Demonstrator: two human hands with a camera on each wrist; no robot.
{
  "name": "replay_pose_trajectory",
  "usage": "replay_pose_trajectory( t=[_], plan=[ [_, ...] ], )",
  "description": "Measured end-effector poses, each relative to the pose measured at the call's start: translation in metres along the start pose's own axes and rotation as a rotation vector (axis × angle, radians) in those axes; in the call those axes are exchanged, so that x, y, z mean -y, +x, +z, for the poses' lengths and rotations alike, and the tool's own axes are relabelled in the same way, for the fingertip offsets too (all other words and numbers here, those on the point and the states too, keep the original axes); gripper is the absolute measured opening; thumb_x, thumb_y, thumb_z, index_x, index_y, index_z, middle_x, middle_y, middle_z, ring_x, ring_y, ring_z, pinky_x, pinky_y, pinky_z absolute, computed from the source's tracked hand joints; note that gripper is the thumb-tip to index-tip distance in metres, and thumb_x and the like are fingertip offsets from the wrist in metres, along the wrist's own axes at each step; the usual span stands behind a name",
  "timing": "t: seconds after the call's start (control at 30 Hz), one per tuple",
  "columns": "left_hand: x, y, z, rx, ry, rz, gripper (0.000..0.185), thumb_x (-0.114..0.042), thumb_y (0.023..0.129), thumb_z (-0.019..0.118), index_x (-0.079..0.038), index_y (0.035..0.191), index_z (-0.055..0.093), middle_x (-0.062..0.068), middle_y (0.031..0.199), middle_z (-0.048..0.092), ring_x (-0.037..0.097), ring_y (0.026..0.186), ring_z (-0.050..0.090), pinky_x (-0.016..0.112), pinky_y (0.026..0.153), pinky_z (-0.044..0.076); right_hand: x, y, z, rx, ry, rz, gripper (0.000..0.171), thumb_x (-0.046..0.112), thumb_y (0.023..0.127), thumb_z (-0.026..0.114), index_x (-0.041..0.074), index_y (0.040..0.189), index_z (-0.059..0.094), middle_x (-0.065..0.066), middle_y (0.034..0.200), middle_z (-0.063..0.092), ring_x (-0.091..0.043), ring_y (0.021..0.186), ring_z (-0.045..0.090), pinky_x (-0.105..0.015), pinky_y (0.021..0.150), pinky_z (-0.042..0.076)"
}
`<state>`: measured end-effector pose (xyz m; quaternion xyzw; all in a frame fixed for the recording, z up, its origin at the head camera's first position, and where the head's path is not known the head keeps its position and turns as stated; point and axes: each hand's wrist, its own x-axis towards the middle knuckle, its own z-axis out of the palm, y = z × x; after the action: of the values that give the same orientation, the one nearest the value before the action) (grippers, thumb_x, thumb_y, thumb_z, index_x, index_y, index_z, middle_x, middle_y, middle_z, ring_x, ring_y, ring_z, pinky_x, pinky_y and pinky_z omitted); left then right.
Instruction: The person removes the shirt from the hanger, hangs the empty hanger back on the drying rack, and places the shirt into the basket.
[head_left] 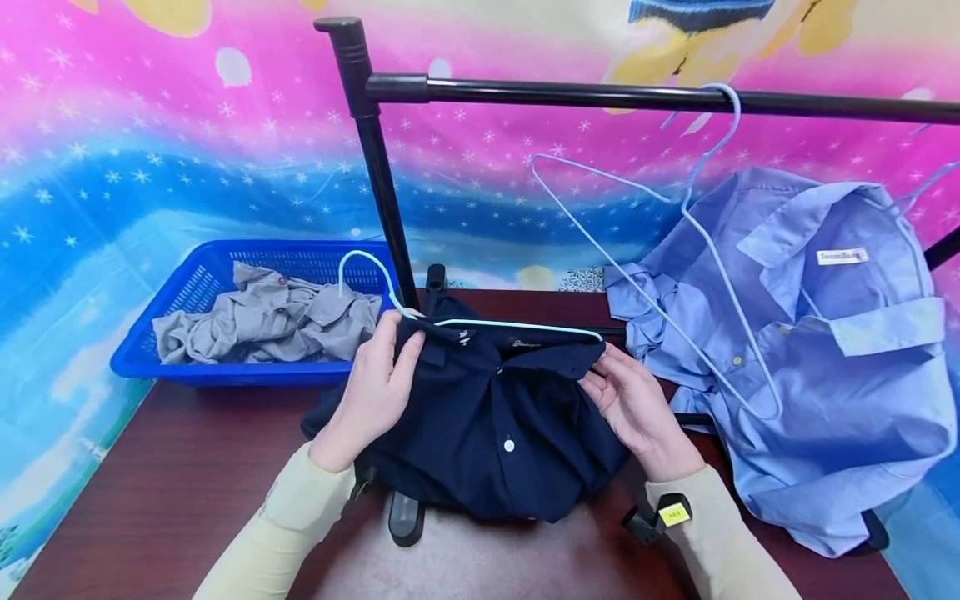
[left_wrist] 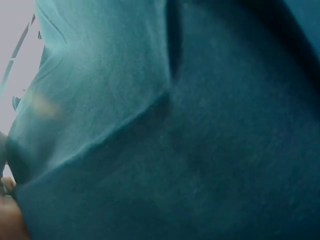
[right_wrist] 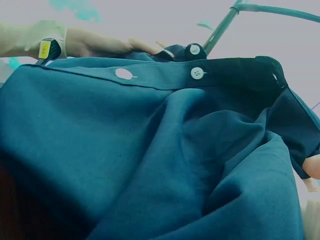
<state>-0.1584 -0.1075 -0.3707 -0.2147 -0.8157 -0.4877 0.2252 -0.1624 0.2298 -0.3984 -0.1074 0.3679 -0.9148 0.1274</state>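
A dark wooden table point(head_left: 187, 492) is seen before a bright pink and blue starred backdrop point(head_left: 150, 142), with a black clothes rail point(head_left: 637, 96) standing over it. A navy shirt point(head_left: 487, 425) is laid on the middle of the table with a pale hanger point(head_left: 517, 327) threaded into its collar. The collar's left side is pinched by the left hand point(head_left: 375, 392), thumb and fingers closed on the cloth. Its right side is gripped by the right hand point(head_left: 633, 408), fingers curled at the collar tip. A blue basket point(head_left: 187, 287) holding a grey shirt point(head_left: 270, 321) is set at the left. A light blue shirt point(head_left: 810, 350) on a hanger is draped at the right.
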Motion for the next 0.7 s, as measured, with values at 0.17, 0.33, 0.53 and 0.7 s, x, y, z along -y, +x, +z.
replay_pose_trajectory(
  t=[0.17,0.33,0.53,0.7],
  plan=[
    [0.000,0.001,0.000,-0.003,0.074,0.003,0.015,-0.018,0.108,0.051,-0.007,0.116,0.055,-0.003,0.070,0.043,0.013,0.059,0.044,0.032,0.054,0.034,-0.002,-0.001,0.000,-0.005,-0.012,0.002,0.034,-0.001,0.111,0.032,0.000,0.123,0.063,-0.014,0.113,0.070,-0.021,0.097,0.072,-0.028,0.087,0.055],
    [0.002,0.002,0.000,-0.004,0.104,0.012,0.011,-0.018,0.108,0.052,-0.007,0.104,0.053,-0.002,0.064,0.035,0.013,0.050,0.032,0.031,0.049,0.027,-0.003,-0.001,0.000,0.003,-0.004,0.001,0.036,-0.001,0.111,0.031,0.001,0.122,0.065,-0.014,0.114,0.070,-0.021,0.098,0.072,-0.029,0.088,0.054],
    [0.001,0.003,0.002,-0.045,0.074,0.000,0.012,-0.016,0.108,0.052,-0.006,0.100,0.053,-0.002,0.062,0.033,0.013,0.050,0.031,0.031,0.048,0.026,-0.011,0.000,0.001,-0.022,-0.008,0.008,0.033,-0.002,0.110,0.031,0.002,0.121,0.062,-0.012,0.110,0.070,-0.020,0.095,0.073,-0.028,0.084,0.056],
    [-0.003,0.005,0.003,-0.079,0.052,-0.008,0.014,-0.018,0.108,0.052,-0.006,0.104,0.057,-0.002,0.061,0.035,0.013,0.050,0.035,0.031,0.048,0.028,-0.021,-0.001,0.001,-0.092,-0.018,0.065,0.026,-0.003,0.109,0.034,0.006,0.113,0.058,-0.010,0.104,0.069,-0.020,0.089,0.073,-0.028,0.078,0.058]
  ],
)
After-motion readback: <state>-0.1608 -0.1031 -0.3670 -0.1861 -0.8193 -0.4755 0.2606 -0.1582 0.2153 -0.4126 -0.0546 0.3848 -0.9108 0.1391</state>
